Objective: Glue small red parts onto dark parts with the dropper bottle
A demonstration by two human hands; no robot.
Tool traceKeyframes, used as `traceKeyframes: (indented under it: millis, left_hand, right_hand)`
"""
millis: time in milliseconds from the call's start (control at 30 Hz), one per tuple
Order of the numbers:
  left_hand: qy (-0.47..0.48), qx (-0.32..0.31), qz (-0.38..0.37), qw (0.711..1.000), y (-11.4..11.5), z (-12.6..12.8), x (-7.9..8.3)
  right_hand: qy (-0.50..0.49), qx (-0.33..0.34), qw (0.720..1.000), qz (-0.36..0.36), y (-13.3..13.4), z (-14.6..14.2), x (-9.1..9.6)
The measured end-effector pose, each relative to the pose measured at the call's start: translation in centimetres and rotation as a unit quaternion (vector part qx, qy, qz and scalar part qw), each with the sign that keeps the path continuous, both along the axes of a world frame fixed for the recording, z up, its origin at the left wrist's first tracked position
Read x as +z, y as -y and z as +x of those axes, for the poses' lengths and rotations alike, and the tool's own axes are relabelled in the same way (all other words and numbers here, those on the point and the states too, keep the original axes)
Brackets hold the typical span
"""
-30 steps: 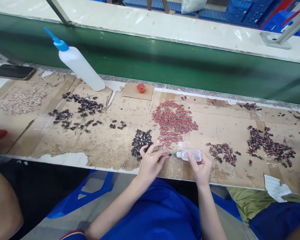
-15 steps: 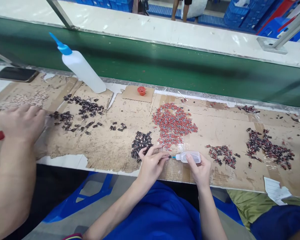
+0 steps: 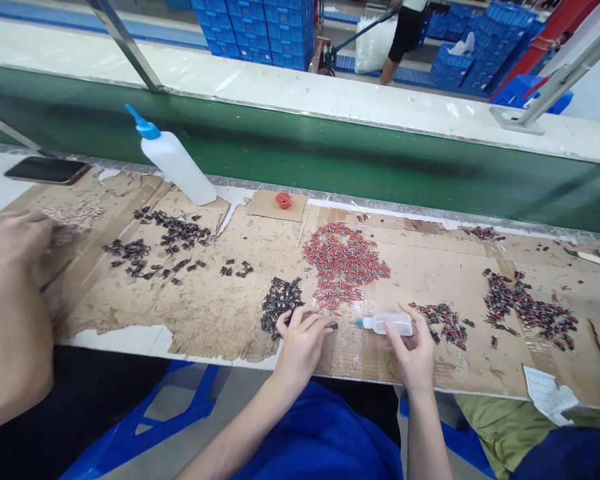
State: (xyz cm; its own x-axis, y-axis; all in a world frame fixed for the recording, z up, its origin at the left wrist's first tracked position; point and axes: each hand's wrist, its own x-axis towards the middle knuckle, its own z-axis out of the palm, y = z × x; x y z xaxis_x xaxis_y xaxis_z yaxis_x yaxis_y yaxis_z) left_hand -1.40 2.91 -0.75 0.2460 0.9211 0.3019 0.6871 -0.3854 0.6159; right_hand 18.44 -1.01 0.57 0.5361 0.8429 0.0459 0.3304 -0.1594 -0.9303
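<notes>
My left hand [image 3: 304, 337] pinches a small black part [image 3: 335, 326] between thumb and fingertips, just above the cardboard. Beside its knuckles lies a heap of small black parts [image 3: 280, 303]. In my right hand [image 3: 414, 347] is a small clear squeeze bottle [image 3: 393, 325], held level with its thin blue-green needle tip [image 3: 359, 323] pointing left. A gap separates the tip from the black part. Beyond both hands spreads a pile of small red parts [image 3: 345, 260]. A pile of red-and-black pieces [image 3: 445, 323] lies right of my right hand.
Cardboard [image 3: 220, 310] covers the bench. A large white bottle [image 3: 177, 167] with a blue nozzle leans at the back, near a red cup [image 3: 283, 200] and a phone [image 3: 47, 170]. Another person's hand [image 3: 23, 237] rests at far left. More red-and-black pieces [image 3: 530, 307] lie at right.
My right hand has drawn the squeeze bottle to the right, so its tip has come away from the black part. The other person's hand has shifted left. The camera view has tilted slightly up.
</notes>
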Motion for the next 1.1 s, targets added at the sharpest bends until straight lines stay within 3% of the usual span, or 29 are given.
traceKeyframes:
  millis: [100, 233, 333, 433, 600, 700, 933, 1100]
  left_hand:
    - [0.002, -0.013, 0.003, 1.000, -0.1, -0.7, 0.0]
    - [0.010, -0.008, -0.004, 1.000, -0.5, -1.7, 0.3]
    - [0.024, -0.008, -0.009, 1.000, -0.7, -2.3, 0.4]
    - [0.032, -0.007, -0.011, 0.999, -0.8, -2.6, 0.5]
    - [0.037, 0.014, -0.017, 0.999, -0.8, -2.7, 0.8]
    - [0.045, 0.020, -0.026, 0.998, -0.7, -2.6, 1.1]
    - [0.069, 0.002, -0.042, 0.997, -0.7, -2.0, 2.0]
    - [0.089, -0.013, -0.053, 0.994, -0.7, -1.3, 2.6]
  right_hand:
    - [0.174, -0.007, 0.984, -0.041, 0.3, 0.8, 0.8]
    - [0.360, -0.016, 0.932, 0.030, -0.3, -0.1, 2.6]
    - [0.384, 0.133, 0.911, 0.065, -1.7, -1.9, 3.2]
    - [0.383, 0.282, 0.878, 0.038, -3.6, -3.7, 2.7]
    - [0.415, 0.357, 0.837, 0.000, -6.0, -4.5, 1.9]
    - [0.382, 0.357, 0.853, 0.005, -6.0, -4.1, 2.5]
    - [0.176, 0.346, 0.921, 0.029, -4.3, -3.3, 3.8]
    - [0.044, 0.212, 0.976, 0.031, -3.3, -3.8, 2.9]
